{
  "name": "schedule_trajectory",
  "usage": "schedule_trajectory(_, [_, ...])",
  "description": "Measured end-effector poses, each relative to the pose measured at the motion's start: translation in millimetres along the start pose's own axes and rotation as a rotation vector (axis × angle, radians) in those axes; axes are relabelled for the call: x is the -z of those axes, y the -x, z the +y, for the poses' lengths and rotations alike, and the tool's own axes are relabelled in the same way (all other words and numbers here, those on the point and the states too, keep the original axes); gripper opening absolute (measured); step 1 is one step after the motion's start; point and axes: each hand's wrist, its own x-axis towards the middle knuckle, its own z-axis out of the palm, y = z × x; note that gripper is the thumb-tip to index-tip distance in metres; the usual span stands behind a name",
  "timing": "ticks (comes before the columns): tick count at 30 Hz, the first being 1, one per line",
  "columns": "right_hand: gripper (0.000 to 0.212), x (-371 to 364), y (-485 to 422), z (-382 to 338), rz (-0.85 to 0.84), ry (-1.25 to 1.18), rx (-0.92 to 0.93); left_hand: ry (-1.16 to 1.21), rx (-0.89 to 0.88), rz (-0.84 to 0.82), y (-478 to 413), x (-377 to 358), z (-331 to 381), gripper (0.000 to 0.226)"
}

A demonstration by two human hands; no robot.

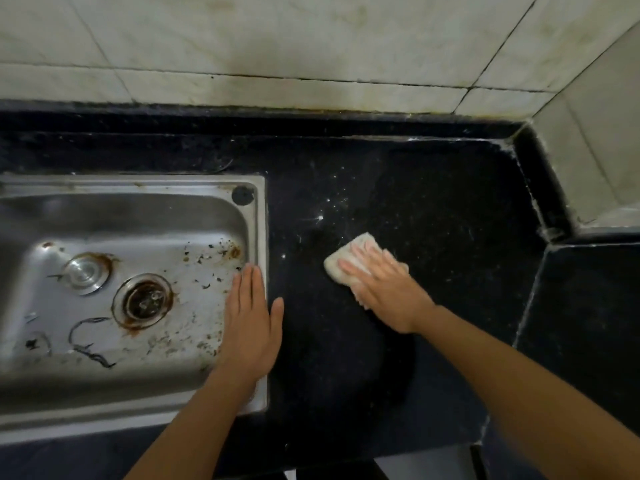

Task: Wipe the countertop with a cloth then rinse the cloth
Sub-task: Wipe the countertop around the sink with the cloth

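A pale folded cloth [341, 261] lies flat on the black countertop [433, 202], right of the sink. My right hand [384, 289] presses down on it with flat, spread fingers, covering its near right part. My left hand [251, 323] rests palm down, fingers together, across the right rim of the steel sink [258, 216] and holds nothing. White specks and smears dot the countertop just beyond the cloth.
The sink basin is dirty, with a rusty drain [143, 301] and a loose metal strainer [85, 271]. A stained tiled wall [311, 46] runs along the back. A tiled corner block [595, 161] juts in at the right. The counter's front edge is near the bottom.
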Motion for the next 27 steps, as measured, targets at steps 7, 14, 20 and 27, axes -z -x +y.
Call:
schedule_trajectory(7, [0.051, 40.7, -80.1, 67.6, -0.034, -0.166, -0.396, -0.032, 0.043, 0.121, -25.7, -17.0, 9.6, 0.065])
schedule_trajectory(14, [0.055, 30.4, -89.5, 40.4, 0.054, -0.232, -0.457, -0.066, 0.026, 0.139, -27.5, -20.3, 6.5, 0.063])
schedule_trajectory(20, [0.056, -1.9, -17.4, -11.6, -0.034, -0.051, 0.014, -0.054, 0.034, 0.144, -28.0, -17.8, 9.2, 0.062])
schedule_trajectory(27, [0.054, 19.1, -18.1, 59.3, -0.081, 0.014, -0.006, -0.062, 0.023, 0.143, -27.4, -17.0, 9.7, 0.062])
